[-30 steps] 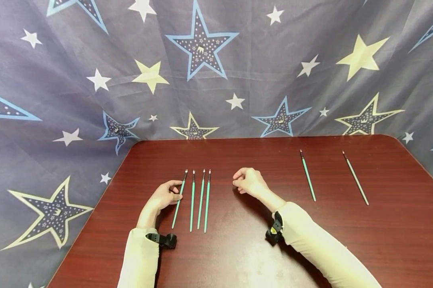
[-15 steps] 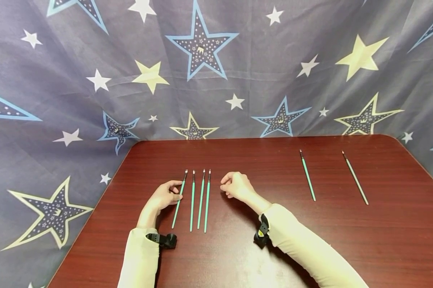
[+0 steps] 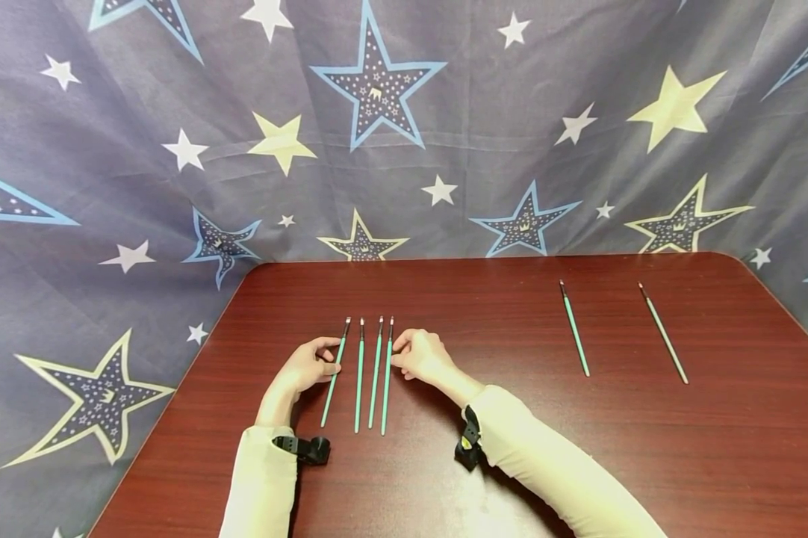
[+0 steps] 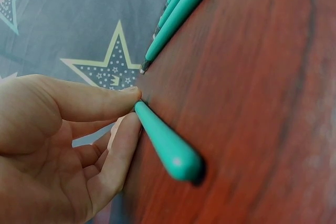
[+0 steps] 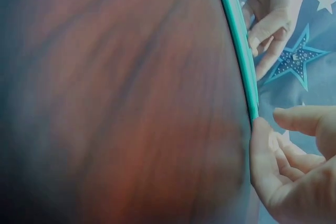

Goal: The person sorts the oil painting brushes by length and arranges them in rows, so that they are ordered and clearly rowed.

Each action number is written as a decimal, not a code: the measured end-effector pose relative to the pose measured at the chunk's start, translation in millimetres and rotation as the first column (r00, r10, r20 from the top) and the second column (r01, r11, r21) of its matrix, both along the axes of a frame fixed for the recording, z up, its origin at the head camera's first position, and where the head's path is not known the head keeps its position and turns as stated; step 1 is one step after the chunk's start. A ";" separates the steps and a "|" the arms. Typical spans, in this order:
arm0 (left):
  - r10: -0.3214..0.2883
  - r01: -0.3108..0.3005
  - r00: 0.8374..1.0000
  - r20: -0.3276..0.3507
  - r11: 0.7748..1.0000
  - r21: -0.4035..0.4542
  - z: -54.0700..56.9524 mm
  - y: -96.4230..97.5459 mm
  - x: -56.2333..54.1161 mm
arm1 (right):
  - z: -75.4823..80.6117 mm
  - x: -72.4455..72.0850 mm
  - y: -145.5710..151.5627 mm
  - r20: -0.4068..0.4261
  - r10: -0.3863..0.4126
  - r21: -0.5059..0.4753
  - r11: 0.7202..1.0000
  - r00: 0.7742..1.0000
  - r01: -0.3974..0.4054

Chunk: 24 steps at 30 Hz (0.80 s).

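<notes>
Four-strong is avoided here: several slim teal-handled paintbrushes lie side by side on the table between my hands. My left hand (image 3: 305, 364) rests at the leftmost paintbrush (image 3: 333, 382), thumb and index fingertips touching its handle with a gap between them. The left wrist view shows the handle's rounded teal end (image 4: 181, 163) close by those fingertips. From the other side, my right hand (image 3: 426, 357) has its fingertips at the rightmost paintbrush of the group (image 3: 387, 388). In the right wrist view, a fingertip (image 5: 260, 132) meets the teal handle (image 5: 241, 51), while the thumb stands apart from it.
Two more paintbrushes lie farther right, one slanted (image 3: 576, 336) and another (image 3: 666, 340) beyond it. The reddish-brown table (image 3: 485, 299) ends at a grey star-patterned cloth (image 3: 444, 112) behind. Each wrist bears a black camera on a strap.
My right hand has moved left and slightly nearer across the table, up to the rightmost paintbrush of the group. The left hand and all the paintbrushes stay where they were.
</notes>
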State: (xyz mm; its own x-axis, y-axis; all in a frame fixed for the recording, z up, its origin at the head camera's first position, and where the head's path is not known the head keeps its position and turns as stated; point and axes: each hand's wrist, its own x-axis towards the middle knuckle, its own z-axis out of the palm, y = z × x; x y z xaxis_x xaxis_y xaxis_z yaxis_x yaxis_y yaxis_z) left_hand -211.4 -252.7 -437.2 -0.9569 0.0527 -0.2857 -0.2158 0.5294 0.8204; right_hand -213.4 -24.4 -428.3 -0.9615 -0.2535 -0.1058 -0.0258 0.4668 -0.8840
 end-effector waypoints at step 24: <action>-0.017 0.017 1.000 -0.008 1.000 -0.010 0.7 -0.5 1.8 | -1.2 -1.8 -19.1 -0.060 0.013 0.305 0.952 0.998 0.006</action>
